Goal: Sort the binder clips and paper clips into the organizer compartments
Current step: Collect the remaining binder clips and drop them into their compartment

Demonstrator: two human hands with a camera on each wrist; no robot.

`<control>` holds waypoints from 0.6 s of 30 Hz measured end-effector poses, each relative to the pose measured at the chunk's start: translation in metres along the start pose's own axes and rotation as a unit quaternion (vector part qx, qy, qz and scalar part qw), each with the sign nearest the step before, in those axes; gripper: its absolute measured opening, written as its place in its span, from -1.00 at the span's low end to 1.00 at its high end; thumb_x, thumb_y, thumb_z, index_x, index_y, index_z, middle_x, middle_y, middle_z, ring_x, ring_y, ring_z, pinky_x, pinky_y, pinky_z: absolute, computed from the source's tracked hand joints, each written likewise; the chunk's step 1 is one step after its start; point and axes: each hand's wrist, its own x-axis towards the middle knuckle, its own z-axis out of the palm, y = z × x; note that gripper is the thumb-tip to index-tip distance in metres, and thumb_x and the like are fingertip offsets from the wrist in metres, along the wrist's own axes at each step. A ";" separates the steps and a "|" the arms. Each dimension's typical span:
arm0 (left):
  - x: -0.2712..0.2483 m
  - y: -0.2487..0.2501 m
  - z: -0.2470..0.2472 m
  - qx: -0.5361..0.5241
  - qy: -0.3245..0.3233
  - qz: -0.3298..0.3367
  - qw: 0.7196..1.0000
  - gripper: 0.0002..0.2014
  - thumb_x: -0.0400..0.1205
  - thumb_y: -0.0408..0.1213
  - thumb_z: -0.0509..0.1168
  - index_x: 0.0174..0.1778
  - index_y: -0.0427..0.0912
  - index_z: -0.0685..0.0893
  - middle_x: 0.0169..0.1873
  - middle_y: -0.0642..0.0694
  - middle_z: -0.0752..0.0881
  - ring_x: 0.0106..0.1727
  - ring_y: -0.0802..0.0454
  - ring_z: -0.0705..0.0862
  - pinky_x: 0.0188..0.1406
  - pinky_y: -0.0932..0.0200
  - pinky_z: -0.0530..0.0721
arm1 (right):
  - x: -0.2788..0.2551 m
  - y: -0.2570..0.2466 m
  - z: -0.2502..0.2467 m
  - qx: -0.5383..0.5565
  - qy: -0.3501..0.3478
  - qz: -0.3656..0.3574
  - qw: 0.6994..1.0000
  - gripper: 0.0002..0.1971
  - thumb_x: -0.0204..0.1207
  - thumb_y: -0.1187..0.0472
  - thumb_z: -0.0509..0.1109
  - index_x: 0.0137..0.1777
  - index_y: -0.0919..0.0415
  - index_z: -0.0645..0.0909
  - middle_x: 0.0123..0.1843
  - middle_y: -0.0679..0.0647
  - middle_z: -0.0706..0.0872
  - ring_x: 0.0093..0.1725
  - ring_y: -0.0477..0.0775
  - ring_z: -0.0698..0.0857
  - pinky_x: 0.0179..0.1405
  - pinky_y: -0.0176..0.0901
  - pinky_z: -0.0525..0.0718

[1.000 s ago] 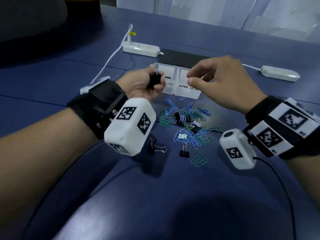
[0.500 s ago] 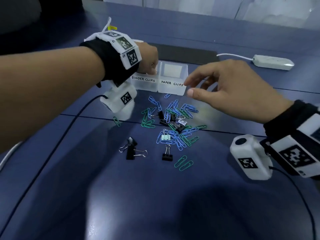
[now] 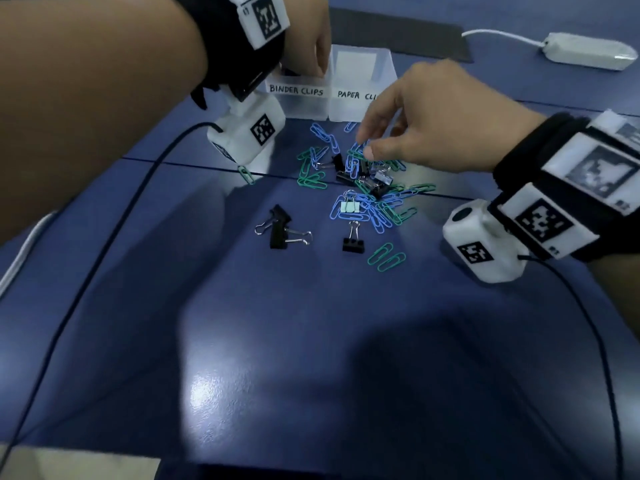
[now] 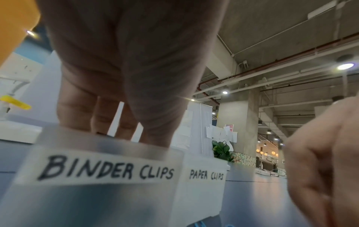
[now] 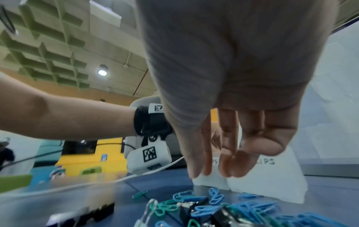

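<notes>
Left hand (image 3: 308, 39): over the compartment marked BINDER CLIPS (image 3: 296, 98), fingers straight and pointing down into it, grip released; contents of the fingers, if any, hidden behind the wall.

Right hand (image 3: 422, 123): low over the pile of paper clips (image 3: 363, 188) on the table (image 3: 311, 341), thumb and forefinger close together just above a blue clip, other fingers relaxed; grip not yet closed on anything visible.

Step in hand, as judged: pick paper clips from the pile. Best done by pinching one loose blue or green clip at the pile's edge, lifting straight up so tangled neighbours fall away, avoiding the black binder clips (image 3: 346, 168) mixed in.

Compartment marked PAPER CLIPS (image 3: 360, 81): translucent white, adjoining the first on its right; floor looks bare from the head view.

BINDER CLIPS compartment: interior mostly hidden by the hand; contents cannot be told.

Outside the pile: two black binder clips (image 3: 278, 226) touching, one more (image 3: 353, 244) alone, a pale green binder clip (image 3: 349, 207).
</notes>
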 end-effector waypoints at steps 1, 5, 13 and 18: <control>-0.002 -0.001 0.001 -0.009 -0.001 -0.003 1.000 -0.73 0.58 -0.28 0.39 0.17 -0.27 0.74 0.01 -0.27 0.77 -0.23 -0.14 0.63 -0.10 0.06 0.63 | 0.003 -0.003 0.003 -0.008 -0.013 -0.003 1.000 -0.87 0.43 0.10 0.50 -0.05 0.03 0.79 -0.19 0.00 0.78 -0.32 -0.24 0.62 -0.33 -0.37 0.50; -0.008 -0.001 0.005 -0.027 0.002 -0.012 1.000 -0.66 0.58 -0.23 0.39 0.26 -0.25 0.69 0.14 -0.32 0.76 -0.01 -0.24 0.72 0.17 -0.11 0.68 | 0.021 -0.012 0.016 -0.031 -0.035 -0.005 0.999 -0.79 0.42 0.10 0.52 0.04 0.06 0.78 -0.10 0.04 0.79 -0.23 -0.09 0.61 -0.18 -0.29 0.48; -0.034 -0.005 0.006 -0.082 0.165 0.006 0.983 -0.70 0.68 -0.22 0.19 0.28 -0.19 0.67 0.22 -0.16 0.74 0.15 -0.10 0.69 0.18 0.08 0.56 | 0.035 -0.020 0.025 -0.022 -0.053 0.030 0.998 -0.81 0.39 0.12 0.56 -0.02 0.12 0.80 -0.15 0.10 0.79 -0.10 0.07 0.73 0.01 -0.15 0.69; -0.073 0.005 0.014 -0.413 0.196 -0.025 0.889 -0.83 0.56 -0.40 0.18 -0.09 -0.14 0.65 -0.14 -0.12 0.69 -0.24 0.11 0.65 -0.30 0.23 0.67 | 0.035 -0.022 0.024 -0.017 -0.058 0.028 0.998 -0.85 0.36 0.17 0.57 -0.07 0.11 0.80 -0.23 0.07 0.75 -0.16 0.06 0.71 -0.09 -0.20 0.65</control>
